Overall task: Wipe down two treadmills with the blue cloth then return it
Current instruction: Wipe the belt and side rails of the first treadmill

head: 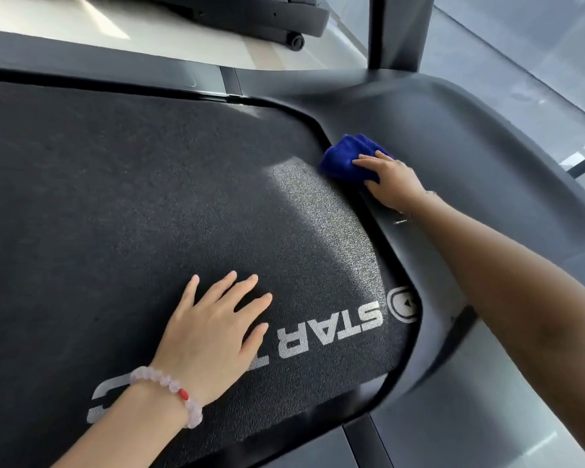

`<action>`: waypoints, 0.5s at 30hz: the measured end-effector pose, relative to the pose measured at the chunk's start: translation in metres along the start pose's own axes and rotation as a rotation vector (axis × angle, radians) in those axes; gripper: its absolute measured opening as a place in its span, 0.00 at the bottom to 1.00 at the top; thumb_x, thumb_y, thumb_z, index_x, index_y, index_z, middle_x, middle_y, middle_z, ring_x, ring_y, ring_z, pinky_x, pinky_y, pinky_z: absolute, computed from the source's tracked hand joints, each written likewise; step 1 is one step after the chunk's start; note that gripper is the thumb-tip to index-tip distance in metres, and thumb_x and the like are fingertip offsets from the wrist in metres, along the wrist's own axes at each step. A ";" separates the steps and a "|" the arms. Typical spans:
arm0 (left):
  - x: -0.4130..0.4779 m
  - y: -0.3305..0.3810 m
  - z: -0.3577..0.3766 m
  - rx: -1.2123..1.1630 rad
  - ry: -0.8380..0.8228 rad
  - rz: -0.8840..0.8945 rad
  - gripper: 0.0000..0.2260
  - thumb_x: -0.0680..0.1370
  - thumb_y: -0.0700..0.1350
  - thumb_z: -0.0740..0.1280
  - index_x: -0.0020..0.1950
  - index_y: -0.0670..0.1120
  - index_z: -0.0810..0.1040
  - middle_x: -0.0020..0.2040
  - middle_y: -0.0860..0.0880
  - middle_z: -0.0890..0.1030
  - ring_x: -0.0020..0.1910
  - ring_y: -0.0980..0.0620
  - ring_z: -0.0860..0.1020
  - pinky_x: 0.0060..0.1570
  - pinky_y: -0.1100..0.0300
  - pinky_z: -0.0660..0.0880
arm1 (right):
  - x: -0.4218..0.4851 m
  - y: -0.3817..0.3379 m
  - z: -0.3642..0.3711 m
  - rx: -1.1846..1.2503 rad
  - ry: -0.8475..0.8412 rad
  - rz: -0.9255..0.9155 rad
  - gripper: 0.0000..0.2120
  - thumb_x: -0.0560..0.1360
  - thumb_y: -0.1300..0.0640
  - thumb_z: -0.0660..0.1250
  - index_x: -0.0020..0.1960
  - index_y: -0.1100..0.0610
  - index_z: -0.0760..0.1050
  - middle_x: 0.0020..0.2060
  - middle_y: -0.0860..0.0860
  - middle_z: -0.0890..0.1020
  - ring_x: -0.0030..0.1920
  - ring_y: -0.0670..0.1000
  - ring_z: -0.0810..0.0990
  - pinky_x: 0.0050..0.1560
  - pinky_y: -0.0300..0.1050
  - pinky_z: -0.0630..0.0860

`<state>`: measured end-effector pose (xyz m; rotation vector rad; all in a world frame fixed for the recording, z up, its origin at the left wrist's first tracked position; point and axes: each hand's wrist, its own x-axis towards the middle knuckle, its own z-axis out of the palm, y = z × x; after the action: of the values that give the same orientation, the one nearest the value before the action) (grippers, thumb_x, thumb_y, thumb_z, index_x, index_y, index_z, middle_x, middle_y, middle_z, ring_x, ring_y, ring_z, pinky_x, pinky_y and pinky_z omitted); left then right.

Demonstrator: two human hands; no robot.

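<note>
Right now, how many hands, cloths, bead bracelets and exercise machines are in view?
Hands: 2, left hand and right hand
Blue cloth: 1
Bead bracelet: 1
Machines: 2, the treadmill and another's wheeled base
Total: 6

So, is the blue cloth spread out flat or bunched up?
Bunched up: the blue cloth shows thick folds, a compact wad under the right hand, on the treadmill's side rail.

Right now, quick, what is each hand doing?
Left hand: open, flat on the treadmill belt.
Right hand: grips the bunched blue cloth against the side rail.
</note>
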<state>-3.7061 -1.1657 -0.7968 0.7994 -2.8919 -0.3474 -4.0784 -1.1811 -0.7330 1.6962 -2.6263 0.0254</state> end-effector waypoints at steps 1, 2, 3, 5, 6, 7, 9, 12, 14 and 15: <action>0.000 0.001 -0.001 0.000 -0.001 -0.002 0.21 0.75 0.55 0.53 0.57 0.52 0.81 0.60 0.49 0.80 0.60 0.45 0.77 0.55 0.36 0.72 | -0.011 0.002 0.000 0.015 -0.002 -0.016 0.24 0.75 0.62 0.62 0.70 0.50 0.68 0.71 0.45 0.68 0.73 0.51 0.60 0.69 0.51 0.60; 0.001 0.001 -0.001 0.002 -0.002 -0.003 0.21 0.75 0.55 0.53 0.57 0.52 0.82 0.59 0.49 0.80 0.60 0.45 0.77 0.55 0.36 0.73 | -0.022 0.004 0.001 0.027 -0.003 -0.030 0.24 0.75 0.62 0.62 0.69 0.50 0.68 0.70 0.45 0.68 0.73 0.51 0.60 0.69 0.51 0.60; 0.001 0.001 -0.002 0.006 -0.005 -0.005 0.21 0.75 0.55 0.53 0.56 0.52 0.82 0.59 0.49 0.80 0.60 0.45 0.77 0.54 0.36 0.73 | -0.033 0.005 0.001 0.036 -0.006 -0.044 0.24 0.75 0.62 0.63 0.69 0.50 0.69 0.70 0.45 0.68 0.73 0.50 0.60 0.69 0.52 0.60; 0.000 0.001 -0.003 0.025 -0.017 -0.006 0.21 0.74 0.56 0.53 0.56 0.52 0.82 0.59 0.49 0.80 0.60 0.45 0.78 0.54 0.36 0.73 | -0.055 0.007 0.002 0.047 -0.016 -0.054 0.24 0.75 0.62 0.63 0.69 0.49 0.69 0.70 0.44 0.68 0.73 0.50 0.60 0.70 0.53 0.61; -0.001 0.001 -0.003 0.038 -0.021 -0.006 0.21 0.74 0.56 0.53 0.56 0.52 0.82 0.59 0.49 0.80 0.59 0.46 0.78 0.53 0.36 0.74 | -0.066 0.008 0.001 0.054 -0.018 -0.053 0.24 0.75 0.62 0.64 0.69 0.49 0.69 0.70 0.44 0.68 0.73 0.50 0.61 0.70 0.53 0.61; -0.002 0.002 -0.004 0.049 -0.025 -0.008 0.21 0.74 0.56 0.53 0.56 0.52 0.82 0.59 0.49 0.80 0.59 0.46 0.78 0.52 0.37 0.74 | -0.078 0.008 0.000 0.060 -0.019 -0.052 0.24 0.75 0.62 0.65 0.69 0.49 0.69 0.70 0.44 0.69 0.73 0.50 0.61 0.70 0.54 0.62; -0.008 0.004 -0.005 0.051 -0.026 -0.011 0.21 0.74 0.56 0.53 0.54 0.51 0.82 0.58 0.49 0.81 0.58 0.46 0.79 0.51 0.37 0.75 | -0.103 0.010 -0.002 0.067 -0.026 -0.049 0.24 0.74 0.62 0.66 0.69 0.49 0.69 0.69 0.44 0.69 0.73 0.49 0.61 0.70 0.53 0.62; -0.022 0.009 -0.005 0.022 -0.012 -0.015 0.22 0.73 0.56 0.53 0.52 0.50 0.84 0.56 0.49 0.82 0.56 0.45 0.79 0.50 0.37 0.75 | -0.140 0.013 -0.007 0.065 -0.042 -0.035 0.24 0.74 0.63 0.66 0.68 0.48 0.70 0.68 0.43 0.70 0.73 0.48 0.62 0.68 0.49 0.64; -0.034 0.012 -0.005 0.004 -0.003 -0.012 0.22 0.73 0.57 0.53 0.51 0.50 0.84 0.55 0.49 0.82 0.56 0.46 0.80 0.49 0.37 0.75 | -0.165 0.014 -0.012 0.058 -0.060 -0.009 0.24 0.74 0.64 0.65 0.67 0.47 0.71 0.67 0.41 0.71 0.72 0.47 0.63 0.65 0.48 0.65; -0.041 0.014 -0.005 0.000 -0.003 -0.007 0.22 0.74 0.57 0.53 0.50 0.50 0.84 0.55 0.49 0.82 0.56 0.46 0.80 0.50 0.37 0.75 | -0.178 0.015 -0.013 0.056 -0.069 0.006 0.24 0.74 0.64 0.65 0.67 0.47 0.71 0.67 0.41 0.71 0.72 0.46 0.63 0.65 0.48 0.66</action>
<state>-3.6775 -1.1339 -0.7910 0.8102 -2.8923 -0.3494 -4.0190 -1.0128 -0.7235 1.7366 -2.7054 0.0420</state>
